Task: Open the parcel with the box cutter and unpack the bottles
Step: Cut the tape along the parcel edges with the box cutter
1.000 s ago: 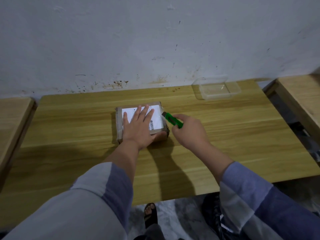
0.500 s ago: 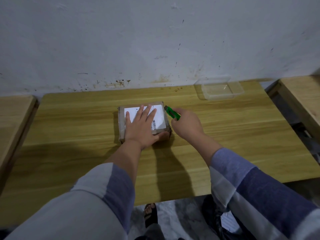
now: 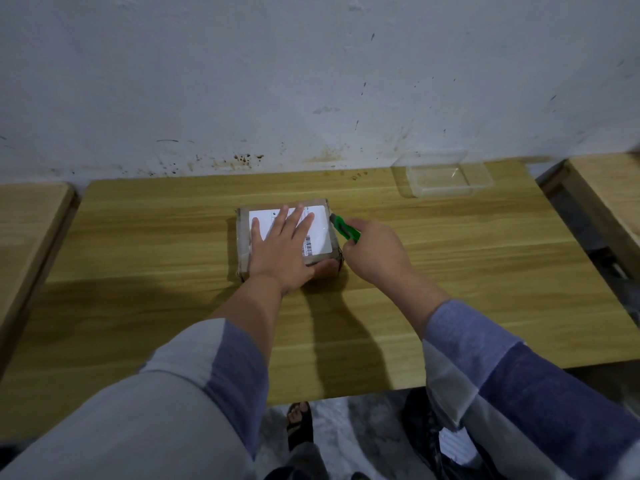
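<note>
My left hand (image 3: pixel 281 250) lies flat on top of the parcel (image 3: pixel 287 237), fingers spread across its white label (image 3: pixel 320 230) and the thumb hooked over the near edge, pressing the box down on the wooden table (image 3: pixel 467 271). The parcel, a small brown cardboard box wrapped in tape, sits near the middle of the table, still sealed. My right hand (image 3: pixel 375 252) is closed around the green box cutter (image 3: pixel 344 229), just beside the parcel's right side; the cutter points up and left, its tip at the upper right corner of the box, though I cannot tell whether the blade touches the tape. A clear plastic container (image 3: pixel 446 178) stands well apart at the far right of the table, against the stained white wall (image 3: pixel 311 81). Both grey and blue sleeves (image 3: pixel 519 375) reach in from the near edge; no bottles are visible
</note>
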Demonstrator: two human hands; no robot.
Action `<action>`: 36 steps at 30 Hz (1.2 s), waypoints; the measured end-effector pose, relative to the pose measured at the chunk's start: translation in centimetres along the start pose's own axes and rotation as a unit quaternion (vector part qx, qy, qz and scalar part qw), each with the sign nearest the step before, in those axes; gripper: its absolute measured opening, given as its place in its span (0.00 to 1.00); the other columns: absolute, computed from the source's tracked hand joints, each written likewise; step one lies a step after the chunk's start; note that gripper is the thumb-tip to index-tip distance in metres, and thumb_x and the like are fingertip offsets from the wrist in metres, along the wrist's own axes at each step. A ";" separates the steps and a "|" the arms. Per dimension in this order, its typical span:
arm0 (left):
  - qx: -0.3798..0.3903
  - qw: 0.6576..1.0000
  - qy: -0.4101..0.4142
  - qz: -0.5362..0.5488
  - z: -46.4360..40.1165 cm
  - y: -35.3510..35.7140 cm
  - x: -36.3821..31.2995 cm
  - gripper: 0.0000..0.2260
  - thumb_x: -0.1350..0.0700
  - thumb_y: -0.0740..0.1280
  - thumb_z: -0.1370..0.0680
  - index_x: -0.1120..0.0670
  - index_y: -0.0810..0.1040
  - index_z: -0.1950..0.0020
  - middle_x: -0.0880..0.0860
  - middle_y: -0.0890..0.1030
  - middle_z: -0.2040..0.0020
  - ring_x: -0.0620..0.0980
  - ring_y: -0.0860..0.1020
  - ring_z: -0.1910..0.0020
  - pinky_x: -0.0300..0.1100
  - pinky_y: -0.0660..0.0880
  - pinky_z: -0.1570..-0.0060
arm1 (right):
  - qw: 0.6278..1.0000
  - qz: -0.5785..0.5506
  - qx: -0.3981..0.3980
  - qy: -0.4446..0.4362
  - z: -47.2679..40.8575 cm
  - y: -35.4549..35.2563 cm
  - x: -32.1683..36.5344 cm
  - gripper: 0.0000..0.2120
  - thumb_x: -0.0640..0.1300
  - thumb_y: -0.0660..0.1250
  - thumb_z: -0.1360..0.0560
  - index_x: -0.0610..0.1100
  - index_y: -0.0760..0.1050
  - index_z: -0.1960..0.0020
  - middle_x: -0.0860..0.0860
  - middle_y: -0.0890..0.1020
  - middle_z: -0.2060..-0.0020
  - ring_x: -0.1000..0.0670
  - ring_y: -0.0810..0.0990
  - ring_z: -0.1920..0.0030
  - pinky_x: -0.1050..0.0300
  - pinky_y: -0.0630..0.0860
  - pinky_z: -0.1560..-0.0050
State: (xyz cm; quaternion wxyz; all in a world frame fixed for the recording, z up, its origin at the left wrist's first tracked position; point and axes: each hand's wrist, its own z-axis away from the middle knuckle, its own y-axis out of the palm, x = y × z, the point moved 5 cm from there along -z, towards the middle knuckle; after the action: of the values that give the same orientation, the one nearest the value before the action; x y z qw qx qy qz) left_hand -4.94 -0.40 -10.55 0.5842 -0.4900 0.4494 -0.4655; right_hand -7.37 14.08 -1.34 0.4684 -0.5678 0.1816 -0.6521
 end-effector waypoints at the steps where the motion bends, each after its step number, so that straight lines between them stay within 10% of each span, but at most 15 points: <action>1: 0.001 1.000 -0.002 0.000 0.1 -0.1 0.0 0.47 0.22 0.41 0.35 0.46 0.42 0.22 0.45 0.40 0.21 0.47 0.36 0.23 0.65 0.42 0.28 | 1.000 -0.005 0.002 0.005 0.1 0.1 -0.2 0.22 0.39 0.60 0.26 0.47 0.72 0.33 0.43 0.80 0.42 0.42 0.80 0.48 0.56 0.74 0.57; 30: -0.007 1.000 -0.003 0.002 0.0 0.1 -0.1 0.44 0.23 0.46 0.31 0.45 0.43 0.22 0.45 0.41 0.21 0.47 0.37 0.23 0.64 0.41 0.28 | 1.000 0.015 0.017 0.021 2.9 1.1 -2.5 0.23 0.41 0.61 0.27 0.50 0.70 0.32 0.44 0.80 0.42 0.41 0.80 0.49 0.52 0.77 0.54; 36: -0.009 1.000 -0.002 0.004 0.1 -0.1 -0.1 0.47 0.22 0.43 0.34 0.46 0.44 0.22 0.45 0.41 0.21 0.47 0.37 0.23 0.65 0.41 0.28 | 0.999 0.014 0.020 0.023 3.3 -0.6 -3.5 0.23 0.42 0.61 0.27 0.53 0.71 0.33 0.45 0.82 0.48 0.46 0.78 0.60 0.61 0.68 0.70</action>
State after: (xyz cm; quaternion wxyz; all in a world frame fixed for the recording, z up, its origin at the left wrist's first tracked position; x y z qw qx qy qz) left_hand -4.88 -0.25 -10.45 0.5826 -0.4945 0.4542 -0.4580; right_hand -4.91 18.24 -1.95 0.4844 -0.5407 0.1878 -0.6616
